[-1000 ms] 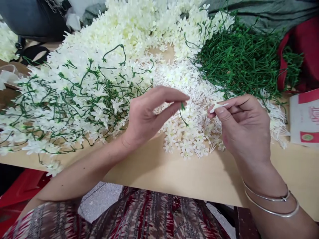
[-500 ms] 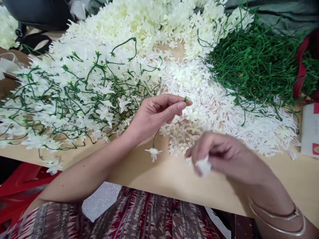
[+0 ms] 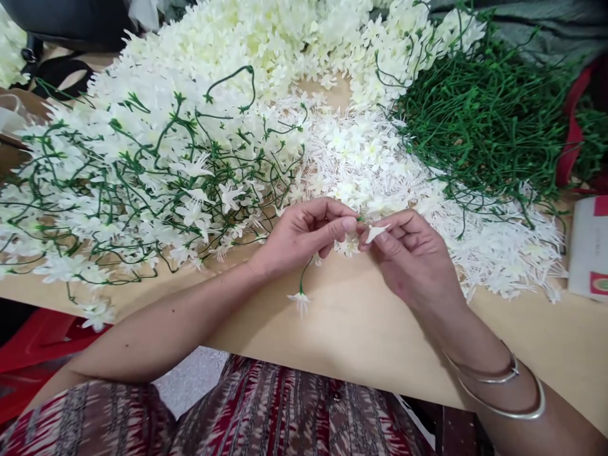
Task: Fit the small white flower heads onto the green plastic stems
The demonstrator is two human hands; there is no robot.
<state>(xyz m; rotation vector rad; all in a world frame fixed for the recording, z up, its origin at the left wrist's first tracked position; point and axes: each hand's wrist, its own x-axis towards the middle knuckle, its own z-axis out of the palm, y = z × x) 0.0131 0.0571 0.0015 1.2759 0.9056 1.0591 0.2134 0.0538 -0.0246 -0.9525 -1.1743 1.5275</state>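
Observation:
Between thumb and forefinger, my left hand [image 3: 311, 234] pinches a green artificial flower stem [image 3: 303, 276]. One tip of the stem pokes out past the fingertips, and a white flower [image 3: 299, 304] dangles from its lower end. My right hand [image 3: 413, 253] is closed on a white artificial flower [image 3: 377, 232], held just right of that green tip. The two sets of fingertips almost meet; whether flower and stem touch I cannot tell. Behind the hands lie loose white flowers and thin white stamens [image 3: 403, 183].
Assembled white flowers on green stems [image 3: 142, 190] are heaped at the left. A mound of cream blossoms [image 3: 266, 44] stands at the back. Bare green stems [image 3: 484, 126] pile up at the right, near a red strap [image 3: 573, 130] and a white box [image 3: 589, 253]. The wooden table [image 3: 332, 342] ends before my lap.
My right hand has moved up and left with the white flower, close to my left fingertips. My left hand has come slightly lower, still pinching the stem.

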